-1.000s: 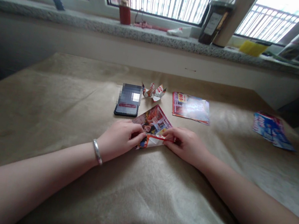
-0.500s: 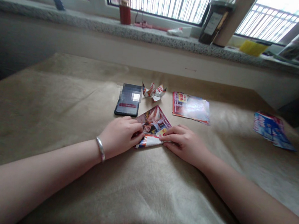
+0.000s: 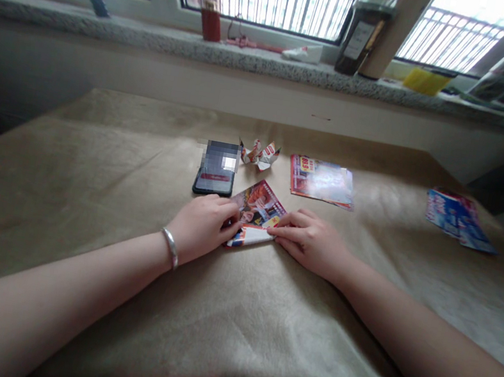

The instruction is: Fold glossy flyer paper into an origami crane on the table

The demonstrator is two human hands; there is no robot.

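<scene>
A colourful printed sheet of paper (image 3: 258,208) lies on the table between my hands, with a white-and-orange strip folded up along its near edge. My left hand (image 3: 207,223), with a silver bangle at the wrist, closes on the sheet's left corner; some of its fingertips are hidden. On the other side my right hand (image 3: 311,241) pinches the right end of the folded strip. Just beyond the sheet stands a small folded paper figure (image 3: 259,155). Beside it, close to my left hand, is a dark phone (image 3: 216,169), its screen partly blurred out.
A stack of printed leaflets (image 3: 324,182) lies behind my right hand. Farther right are more blue and red leaflets (image 3: 461,219). Along the windowsill (image 3: 263,67) stand a red bottle (image 3: 210,22), a dark lidded jar (image 3: 362,39) and a yellow item (image 3: 427,81).
The sheet has shifted slightly and its far point sits a little lower. Both hands keep their grip, with only small finger movements at the folded strip.
</scene>
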